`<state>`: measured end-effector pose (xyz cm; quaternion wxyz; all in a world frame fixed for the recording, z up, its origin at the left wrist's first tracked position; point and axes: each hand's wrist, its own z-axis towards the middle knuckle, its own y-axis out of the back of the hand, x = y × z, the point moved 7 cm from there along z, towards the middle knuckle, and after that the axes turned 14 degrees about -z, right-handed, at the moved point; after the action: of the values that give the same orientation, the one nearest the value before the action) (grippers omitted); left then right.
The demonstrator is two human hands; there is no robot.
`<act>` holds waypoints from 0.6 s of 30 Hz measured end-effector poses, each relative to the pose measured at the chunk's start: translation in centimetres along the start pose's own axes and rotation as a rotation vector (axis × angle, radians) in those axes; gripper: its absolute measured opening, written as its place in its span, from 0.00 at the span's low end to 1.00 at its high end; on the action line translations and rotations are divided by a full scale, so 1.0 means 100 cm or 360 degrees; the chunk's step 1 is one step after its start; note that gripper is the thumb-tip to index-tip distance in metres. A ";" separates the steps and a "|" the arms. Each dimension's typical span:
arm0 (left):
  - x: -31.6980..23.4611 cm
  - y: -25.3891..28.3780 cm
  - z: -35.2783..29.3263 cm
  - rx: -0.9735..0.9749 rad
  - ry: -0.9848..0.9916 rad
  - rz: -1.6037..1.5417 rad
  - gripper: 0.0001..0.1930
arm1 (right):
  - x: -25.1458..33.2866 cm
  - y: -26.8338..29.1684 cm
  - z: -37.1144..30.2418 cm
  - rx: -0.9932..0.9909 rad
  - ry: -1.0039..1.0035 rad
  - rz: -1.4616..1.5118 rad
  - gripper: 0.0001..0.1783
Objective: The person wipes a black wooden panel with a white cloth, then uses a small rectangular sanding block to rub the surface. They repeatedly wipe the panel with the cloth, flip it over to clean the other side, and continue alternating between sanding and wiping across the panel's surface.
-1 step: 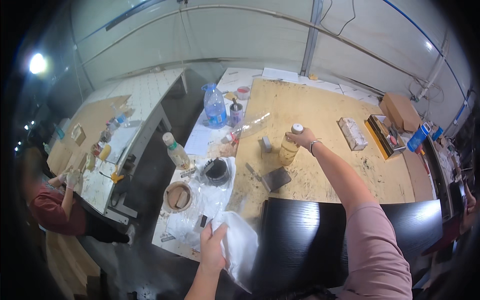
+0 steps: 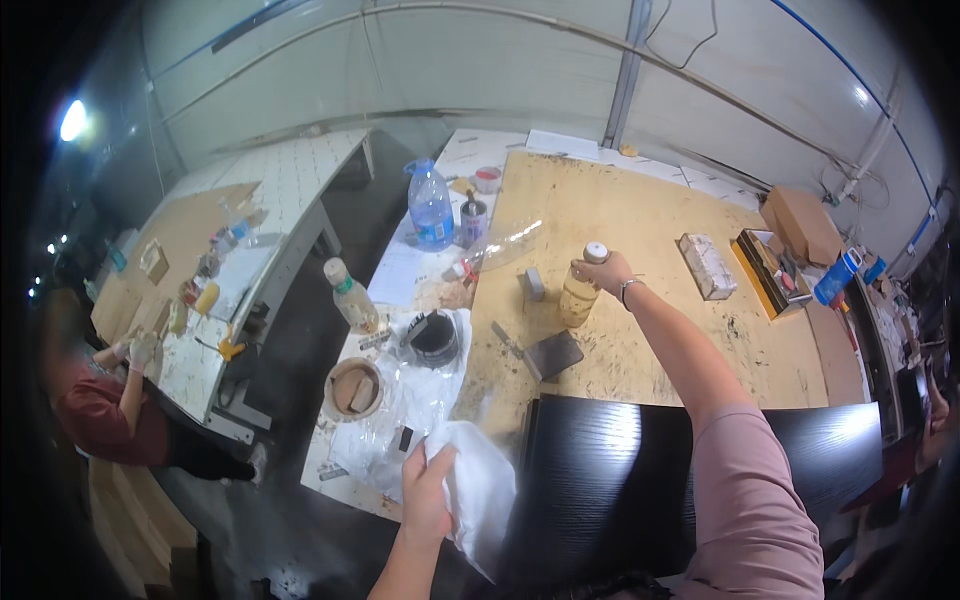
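My right hand (image 2: pixel 608 272) grips a clear bottle of yellowish liquid (image 2: pixel 577 303) by its upper part, just below the white cap. The bottle stands over the wooden board, near a small grey block (image 2: pixel 533 285) and a dark flat block (image 2: pixel 553 356). In my left hand (image 2: pixel 427 497) is a bunched white cloth (image 2: pixel 478 490), pinched between thumb and fingers and hanging over the left edge of a glossy black panel (image 2: pixel 590 470). A small black piece (image 2: pixel 405 438) lies on plastic sheeting beside that hand.
Left of the board (image 2: pixel 650 220) are a black-stained pot (image 2: pixel 433 342), a round brown container (image 2: pixel 354 391), another bottle (image 2: pixel 350 298), a large blue-tinted jug (image 2: pixel 430 208) and a can (image 2: pixel 473 222). A white-speckled box (image 2: pixel 706 267) lies right. A co-worker (image 2: pixel 110 410) stands at the left table (image 2: pixel 290 190).
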<state>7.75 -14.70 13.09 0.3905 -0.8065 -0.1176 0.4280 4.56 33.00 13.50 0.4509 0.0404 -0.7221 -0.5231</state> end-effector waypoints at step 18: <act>0.031 0.010 0.101 -0.0188 -0.0008 -0.0055 0.08 | 0.190 -0.103 -0.179 0.0322 0.1857 -0.0991 0.11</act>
<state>1.59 -8.41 7.24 0.3494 -0.8248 -0.1576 0.4156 1.52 5.43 17.71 0.5895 0.5652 -0.3601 -0.4511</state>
